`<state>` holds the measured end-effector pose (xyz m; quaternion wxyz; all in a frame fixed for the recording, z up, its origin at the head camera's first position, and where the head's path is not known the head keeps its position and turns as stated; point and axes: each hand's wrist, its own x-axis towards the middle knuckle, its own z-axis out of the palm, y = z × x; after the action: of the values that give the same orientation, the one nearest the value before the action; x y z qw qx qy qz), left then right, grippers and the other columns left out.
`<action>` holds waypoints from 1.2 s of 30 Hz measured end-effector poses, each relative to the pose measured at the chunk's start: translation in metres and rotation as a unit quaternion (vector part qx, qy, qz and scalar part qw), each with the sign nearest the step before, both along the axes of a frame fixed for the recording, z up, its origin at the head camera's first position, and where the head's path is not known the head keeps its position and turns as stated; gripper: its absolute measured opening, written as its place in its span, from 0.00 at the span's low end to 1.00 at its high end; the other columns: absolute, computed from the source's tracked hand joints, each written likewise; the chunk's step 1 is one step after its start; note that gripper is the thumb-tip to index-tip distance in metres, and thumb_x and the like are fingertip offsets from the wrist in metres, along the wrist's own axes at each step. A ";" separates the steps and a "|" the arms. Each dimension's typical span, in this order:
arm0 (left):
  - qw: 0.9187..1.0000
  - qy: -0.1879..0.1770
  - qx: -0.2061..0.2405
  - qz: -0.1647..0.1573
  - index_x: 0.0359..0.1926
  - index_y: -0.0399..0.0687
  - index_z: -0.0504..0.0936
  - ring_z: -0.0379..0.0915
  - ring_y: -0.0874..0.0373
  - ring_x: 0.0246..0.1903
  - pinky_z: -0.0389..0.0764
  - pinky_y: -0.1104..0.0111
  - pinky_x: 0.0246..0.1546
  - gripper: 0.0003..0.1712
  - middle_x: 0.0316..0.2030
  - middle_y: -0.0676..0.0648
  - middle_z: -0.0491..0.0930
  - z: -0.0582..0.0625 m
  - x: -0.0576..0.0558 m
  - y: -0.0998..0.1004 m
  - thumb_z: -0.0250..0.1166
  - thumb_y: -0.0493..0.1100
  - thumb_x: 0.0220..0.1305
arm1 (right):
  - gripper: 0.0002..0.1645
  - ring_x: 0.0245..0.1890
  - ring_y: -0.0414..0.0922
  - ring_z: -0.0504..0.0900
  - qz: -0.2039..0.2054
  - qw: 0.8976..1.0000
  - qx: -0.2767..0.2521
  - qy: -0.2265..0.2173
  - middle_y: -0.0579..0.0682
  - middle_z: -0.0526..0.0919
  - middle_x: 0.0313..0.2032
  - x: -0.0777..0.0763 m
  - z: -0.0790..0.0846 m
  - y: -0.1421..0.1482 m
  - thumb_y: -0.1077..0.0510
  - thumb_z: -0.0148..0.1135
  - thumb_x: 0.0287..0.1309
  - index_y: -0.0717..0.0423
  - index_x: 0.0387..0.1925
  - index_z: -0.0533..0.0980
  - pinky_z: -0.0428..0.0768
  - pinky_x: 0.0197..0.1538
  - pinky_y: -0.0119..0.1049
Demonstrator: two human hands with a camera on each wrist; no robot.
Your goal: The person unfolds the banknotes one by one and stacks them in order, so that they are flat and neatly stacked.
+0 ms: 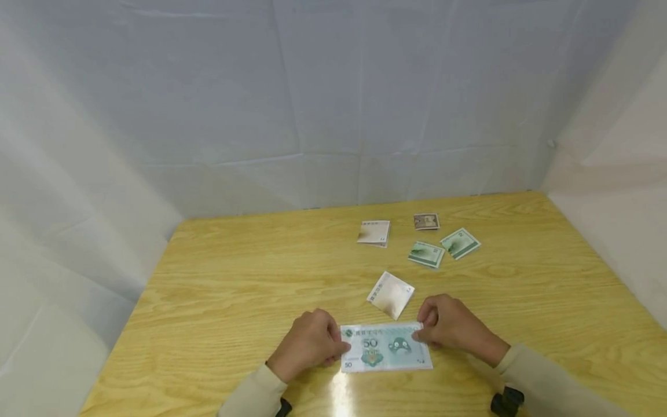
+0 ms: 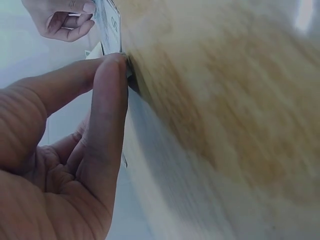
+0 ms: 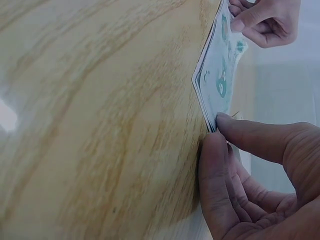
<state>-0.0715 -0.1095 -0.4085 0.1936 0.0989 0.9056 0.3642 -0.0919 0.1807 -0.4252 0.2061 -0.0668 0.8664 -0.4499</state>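
Observation:
A small stack of flat play banknotes (image 1: 385,356), the top one pale green with a 50 and a cartoon face, spans the space between my hands. My left hand (image 1: 311,343) pinches its left edge between thumb and fingers. At the opposite edge, my right hand (image 1: 452,325) pinches the upper right part. Several layered edges show at the corner of the banknotes (image 3: 216,75) in the right wrist view. Just beyond them lies a folded brownish-white note (image 1: 392,294), set at an angle on the table.
Farther back on the wooden table (image 1: 234,278) lie another folded brownish note (image 1: 374,231), a small brown folded note (image 1: 427,221) and two green folded notes, one left (image 1: 426,254) and one right (image 1: 461,243). White sheeting (image 1: 333,104) hangs behind and at both sides.

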 end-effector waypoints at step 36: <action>0.999 0.019 0.041 0.016 0.23 0.46 0.81 0.78 0.61 0.17 0.78 0.72 0.17 0.12 0.18 0.55 0.81 0.007 -0.007 -0.010 0.74 0.40 0.61 | 0.32 0.43 0.50 0.78 -0.045 0.991 0.098 0.077 0.56 0.81 0.44 -0.048 -0.003 -0.015 0.49 0.80 0.50 0.65 0.49 0.79 0.81 0.47 0.47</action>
<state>-0.0784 -0.1194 -0.4014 0.1661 0.0997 0.8947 0.4024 -0.1402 0.1656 -0.4279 0.1243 -0.0415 0.9217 -0.3650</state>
